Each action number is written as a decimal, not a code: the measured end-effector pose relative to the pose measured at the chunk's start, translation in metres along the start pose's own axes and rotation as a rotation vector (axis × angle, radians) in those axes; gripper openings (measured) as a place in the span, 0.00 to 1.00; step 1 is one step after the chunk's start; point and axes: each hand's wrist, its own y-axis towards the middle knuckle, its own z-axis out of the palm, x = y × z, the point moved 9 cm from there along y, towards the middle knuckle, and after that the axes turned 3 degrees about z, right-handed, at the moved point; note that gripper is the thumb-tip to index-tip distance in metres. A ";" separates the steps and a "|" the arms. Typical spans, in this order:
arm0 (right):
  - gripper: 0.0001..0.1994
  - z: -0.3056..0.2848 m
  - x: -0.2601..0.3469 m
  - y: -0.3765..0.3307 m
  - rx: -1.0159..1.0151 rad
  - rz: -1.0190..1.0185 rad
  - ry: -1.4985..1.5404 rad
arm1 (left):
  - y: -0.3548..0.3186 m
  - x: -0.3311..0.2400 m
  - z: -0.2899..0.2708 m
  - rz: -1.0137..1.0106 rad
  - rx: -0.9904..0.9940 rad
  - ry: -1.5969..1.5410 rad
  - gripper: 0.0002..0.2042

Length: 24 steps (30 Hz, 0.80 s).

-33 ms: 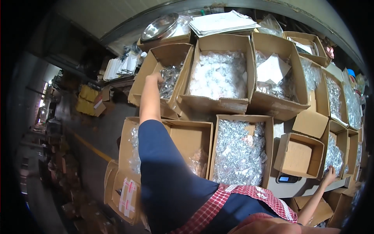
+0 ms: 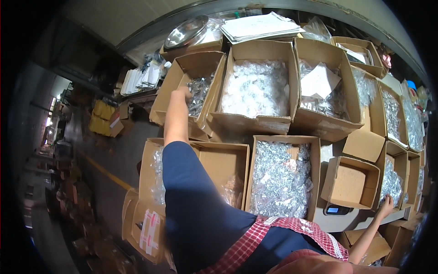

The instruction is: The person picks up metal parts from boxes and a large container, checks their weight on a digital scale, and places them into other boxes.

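My left arm stretches to the far left, where my left hand [image 2: 183, 92] reaches into a cardboard box [image 2: 169, 97] of dark metal parts [image 2: 199, 93], some in clear plastic. The fingers dip among the parts and are hidden. Off to the right, my right hand [image 2: 387, 208] is at the near end of a narrow box holding small clear packets of silvery parts [image 2: 390, 182]. Its fingers are bent and pressed together against the packets; what lies between them is too small to make out.
A small cardboard box [image 2: 350, 185] stands on a scale [image 2: 336, 209] with a lit display. Nearer the middle is a wide box of silvery packets [image 2: 279, 178]. Behind stand boxes of clear packets [image 2: 255, 89] and bagged parts under white paper [image 2: 320, 81]. A metal bowl [image 2: 186, 33] sits at the back.
Almost nothing differs. The view has shifted very slightly, and both hands stay at the same boxes.
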 end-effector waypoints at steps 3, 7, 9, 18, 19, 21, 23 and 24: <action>0.11 0.014 0.022 -0.016 0.024 -0.041 -0.027 | -0.009 -0.008 -0.014 -0.011 -0.084 -0.058 0.17; 0.11 0.005 0.031 -0.022 -0.002 -0.065 -0.039 | -0.028 -0.015 -0.064 -0.062 -0.552 -0.308 0.14; 0.12 0.007 0.028 -0.020 -0.002 -0.060 -0.014 | -0.040 0.008 -0.086 0.008 -0.650 -0.848 0.11; 0.13 0.005 0.056 -0.036 -0.083 -0.052 -0.223 | -0.136 -0.183 -0.185 0.607 -0.337 -1.675 0.09; 0.13 0.001 0.060 -0.038 -0.129 -0.122 -0.211 | -0.154 -0.219 -0.190 0.634 -0.346 -1.353 0.12; 0.13 0.007 0.063 -0.038 -0.080 -0.120 -0.209 | -0.166 -0.279 -0.180 0.854 -0.376 -0.768 0.14; 0.13 0.012 0.068 -0.039 -0.026 -0.107 -0.220 | -0.141 -0.303 -0.137 0.672 -0.310 -0.201 0.17; 0.13 0.009 0.068 -0.040 -0.044 -0.103 -0.226 | -0.139 -0.314 -0.118 0.589 -0.137 0.039 0.19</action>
